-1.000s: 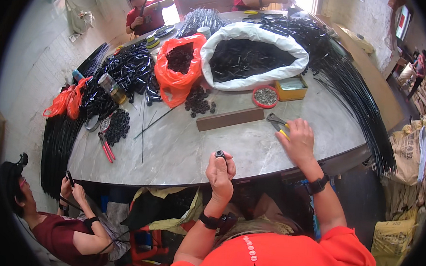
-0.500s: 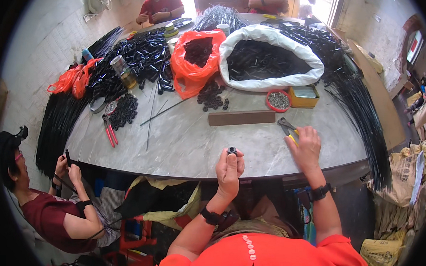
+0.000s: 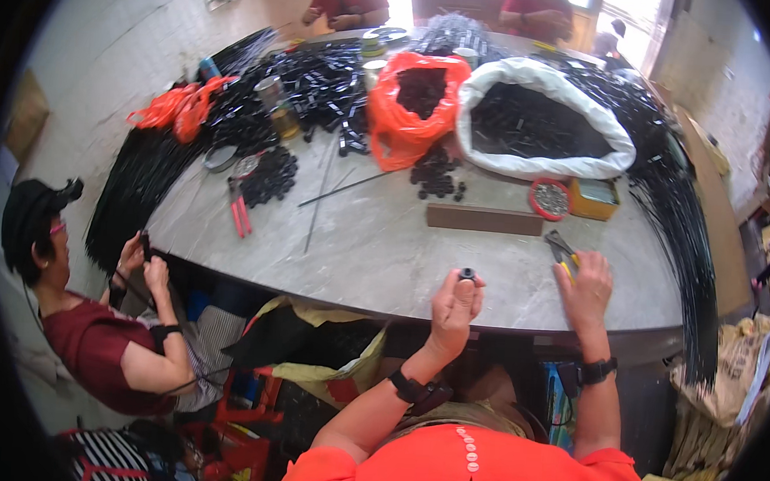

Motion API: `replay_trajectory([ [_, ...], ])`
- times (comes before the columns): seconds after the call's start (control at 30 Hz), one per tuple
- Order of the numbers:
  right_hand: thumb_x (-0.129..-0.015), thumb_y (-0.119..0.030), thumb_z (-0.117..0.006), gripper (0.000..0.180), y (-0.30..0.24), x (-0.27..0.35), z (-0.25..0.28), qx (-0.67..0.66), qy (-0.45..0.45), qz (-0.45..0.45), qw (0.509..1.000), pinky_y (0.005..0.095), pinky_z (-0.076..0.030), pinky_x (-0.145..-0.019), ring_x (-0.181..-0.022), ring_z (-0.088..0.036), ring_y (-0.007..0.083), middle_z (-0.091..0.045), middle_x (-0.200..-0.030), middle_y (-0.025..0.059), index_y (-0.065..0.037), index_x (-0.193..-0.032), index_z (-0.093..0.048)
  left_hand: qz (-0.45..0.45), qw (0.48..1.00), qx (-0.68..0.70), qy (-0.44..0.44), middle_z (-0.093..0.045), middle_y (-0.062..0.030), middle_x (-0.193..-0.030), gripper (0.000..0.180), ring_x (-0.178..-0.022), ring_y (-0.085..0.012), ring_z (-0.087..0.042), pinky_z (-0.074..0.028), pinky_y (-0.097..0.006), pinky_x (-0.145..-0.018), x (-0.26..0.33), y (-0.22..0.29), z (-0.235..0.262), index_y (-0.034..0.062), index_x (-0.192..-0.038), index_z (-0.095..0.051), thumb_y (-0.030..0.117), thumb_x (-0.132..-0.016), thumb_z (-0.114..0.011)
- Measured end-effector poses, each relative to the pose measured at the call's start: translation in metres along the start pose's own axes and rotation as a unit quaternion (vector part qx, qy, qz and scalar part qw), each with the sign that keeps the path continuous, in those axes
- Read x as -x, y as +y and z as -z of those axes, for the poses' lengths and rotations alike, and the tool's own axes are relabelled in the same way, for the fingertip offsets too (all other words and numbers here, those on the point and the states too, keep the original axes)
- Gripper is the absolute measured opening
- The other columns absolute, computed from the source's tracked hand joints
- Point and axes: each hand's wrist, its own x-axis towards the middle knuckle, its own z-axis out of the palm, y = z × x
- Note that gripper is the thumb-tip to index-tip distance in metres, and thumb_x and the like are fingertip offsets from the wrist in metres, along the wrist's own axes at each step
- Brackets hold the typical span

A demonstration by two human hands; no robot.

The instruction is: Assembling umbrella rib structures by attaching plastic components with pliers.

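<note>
My left hand (image 3: 456,307) is closed around a small black cylindrical part (image 3: 467,274), held upright above the table's near edge. Its ringed top end shows beside my thumb; the rest is hidden in my fist. My right hand (image 3: 588,290) lies at the table to the right, thumb and fingers around the yellow handles of a pair of end-cutting pliers (image 3: 560,244). The pliers' dark jaws point away from me. Just beyond them lies a long brown bar (image 3: 484,219). A round red-rimmed dish (image 3: 550,199) of small metal pieces sits next to a yellow tin (image 3: 594,199).
A white sack (image 3: 620,161) and a red plastic bag (image 3: 390,136) hold black parts. Red-handled pliers (image 3: 241,211) lie left beside loose black rings (image 3: 271,175). Long black rods (image 3: 692,283) overhang the right edge. A co-worker (image 3: 105,348) sits at left; two people are across the table.
The whole view has shifted, so the table and my hands appear further right. Both hands keep nearly the same pose, the left on the black part, the right at the pliers.
</note>
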Motion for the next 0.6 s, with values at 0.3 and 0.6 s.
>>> replay_trajectory([
  [0.3,-0.084,-0.034,-0.074,0.042,-0.0016,-0.0006,-0.0025,0.001,0.009,0.011,1.000,0.0450,-0.046,-0.085,-0.101,-0.056,0.0340,-0.058,-0.106,0.0138,-0.003,-0.110,-0.063,-0.004,1.000,0.014,-0.004,-0.039,0.0070,-0.066,0.029,-0.057,-0.0015,-0.032,-0.025,-0.020,-0.051,0.0002,0.0021,0.0022,0.0038,-0.102,-0.054,0.031,-0.109,-0.045],
  [0.6,-0.085,-0.036,-0.073,0.043,0.0034,0.0012,-0.0010,0.016,0.019,0.005,1.000,0.0457,-0.045,-0.084,-0.101,-0.056,0.0340,-0.058,-0.105,0.0136,-0.003,-0.111,-0.063,0.005,1.000,0.011,-0.007,-0.041,0.0066,-0.070,0.029,-0.059,-0.0019,-0.034,-0.026,-0.019,-0.053,0.0002,0.0022,-0.0006,0.0044,-0.103,-0.054,0.032,-0.109,-0.046],
])
